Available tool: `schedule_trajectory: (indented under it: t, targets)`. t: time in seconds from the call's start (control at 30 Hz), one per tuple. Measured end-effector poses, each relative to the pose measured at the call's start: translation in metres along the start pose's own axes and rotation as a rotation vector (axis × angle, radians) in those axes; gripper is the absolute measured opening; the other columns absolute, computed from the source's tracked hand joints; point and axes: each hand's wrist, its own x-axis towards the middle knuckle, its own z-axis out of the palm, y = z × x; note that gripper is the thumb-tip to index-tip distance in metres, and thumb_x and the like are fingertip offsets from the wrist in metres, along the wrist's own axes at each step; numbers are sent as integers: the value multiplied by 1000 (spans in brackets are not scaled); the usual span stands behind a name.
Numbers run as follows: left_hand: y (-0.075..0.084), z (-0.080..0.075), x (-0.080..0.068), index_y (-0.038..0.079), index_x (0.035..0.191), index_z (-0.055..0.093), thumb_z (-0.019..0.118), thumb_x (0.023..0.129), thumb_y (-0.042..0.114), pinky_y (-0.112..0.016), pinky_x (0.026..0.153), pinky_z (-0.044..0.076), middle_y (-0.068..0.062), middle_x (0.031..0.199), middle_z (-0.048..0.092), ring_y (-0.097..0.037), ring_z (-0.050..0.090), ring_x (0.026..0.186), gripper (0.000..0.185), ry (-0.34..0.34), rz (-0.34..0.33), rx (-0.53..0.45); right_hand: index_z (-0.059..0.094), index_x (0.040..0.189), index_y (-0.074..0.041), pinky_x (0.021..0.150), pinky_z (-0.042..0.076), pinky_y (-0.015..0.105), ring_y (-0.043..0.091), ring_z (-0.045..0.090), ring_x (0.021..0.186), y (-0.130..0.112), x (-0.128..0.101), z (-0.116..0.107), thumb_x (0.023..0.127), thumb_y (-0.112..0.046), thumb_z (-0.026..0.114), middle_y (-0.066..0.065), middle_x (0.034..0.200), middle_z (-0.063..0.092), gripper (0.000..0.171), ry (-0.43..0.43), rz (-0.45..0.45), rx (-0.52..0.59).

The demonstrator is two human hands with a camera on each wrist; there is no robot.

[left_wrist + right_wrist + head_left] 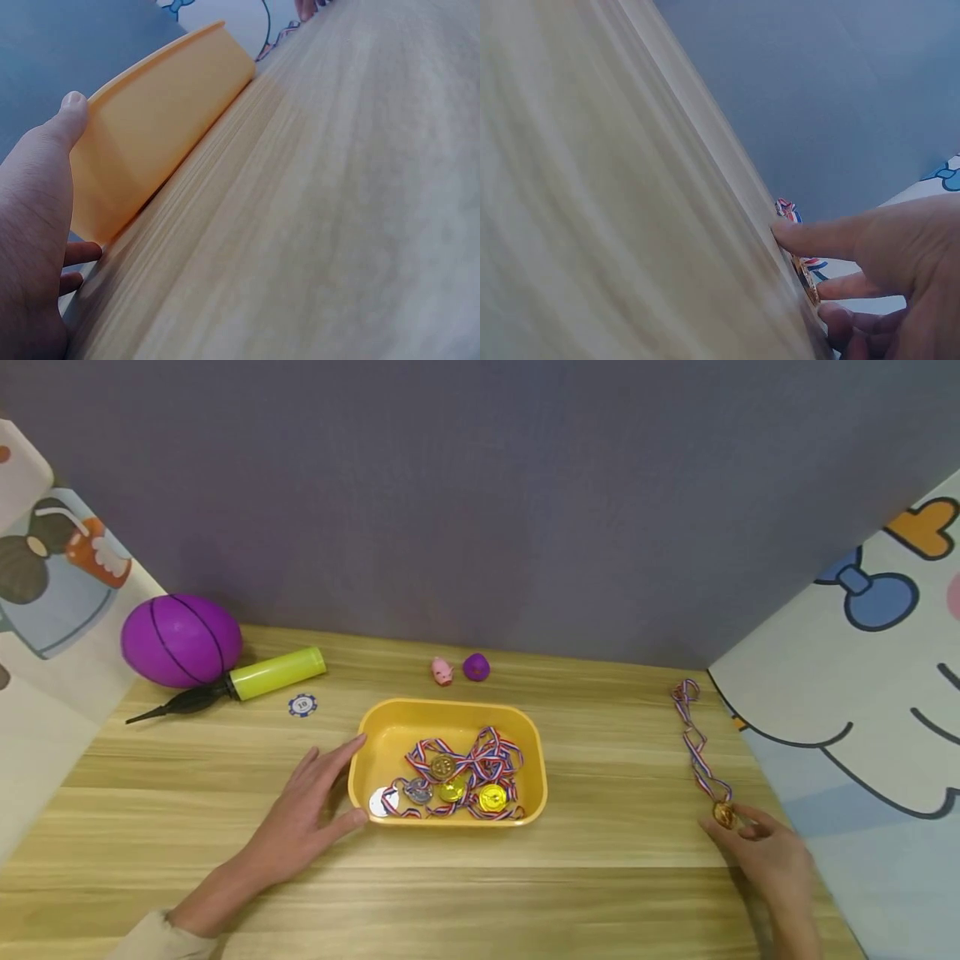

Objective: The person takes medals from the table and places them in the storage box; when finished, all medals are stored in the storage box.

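Observation:
A yellow plastic basin [447,823] holds several medals on striped red, white and blue ribbons, gold, silver and bronze in colour. My left hand [303,818] is at the basin's left end, fingers stretched along its side and the thumb at the near corner of the rim. Far to the right, my right hand [772,856] pinches a gold-coloured medal [723,814] between thumb and fingertips, low at the table. That medal's ribbon [697,752] trails away across the wood toward the back. In the right wrist view, the thumb and a finger flank the medal's edge [805,279].
Behind the basin sit a small pink pig [442,672] and a small purple toy [476,667]. At the back left are a purple ball [182,641], a yellow-green hand pump [277,673] and a blue-white chip [303,705]. Grey and printed walls enclose the table.

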Motion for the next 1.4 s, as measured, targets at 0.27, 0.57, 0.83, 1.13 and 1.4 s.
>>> schedule_trajectory:
  t: [0.27, 0.57, 0.83, 1.13, 1.4]
  targets:
    - [0, 0, 1, 22, 178, 28, 79, 101, 43, -49, 140, 5, -14, 170, 51, -45, 48, 152, 94, -3, -1, -2, 77, 131, 1, 64, 44, 12, -11, 55, 70, -2, -3, 7, 93, -38, 92, -4, 85, 78, 56, 78, -64, 56]
    - [1, -1, 0, 22, 178, 28, 78, 102, 45, -50, 140, 6, -16, 170, 50, -46, 48, 152, 93, -4, -4, -5, 79, 123, 5, 63, 48, 8, -11, 60, 68, -10, -9, 21, 93, -26, 93, -15, 79, 72, 45, 108, -173, 154]
    - [0, -1, 1, 22, 178, 28, 78, 102, 46, -50, 140, 6, -15, 170, 51, -46, 49, 152, 93, -3, 0, -2, 83, 110, -2, 56, 43, 16, -1, 53, 65, -35, -19, 42, 85, -15, 97, 2, 87, 73, 32, 170, -365, 162]
    - [0, 0, -1, 22, 178, 28, 78, 102, 45, -50, 140, 5, -16, 171, 49, -46, 48, 153, 94, -6, -10, -1, 80, 105, 1, 55, 35, 14, 2, 45, 63, -64, -32, 46, 76, 0, 97, 9, 87, 66, 34, 329, -539, 257]
    - [1, -1, 0, 22, 178, 28, 79, 101, 43, -50, 140, 5, -15, 171, 50, -45, 48, 153, 94, -5, -8, -7, 81, 104, -1, 55, 33, 12, 0, 42, 64, -92, -38, 36, 72, 3, 94, -14, 86, 57, 35, 401, -757, 382]
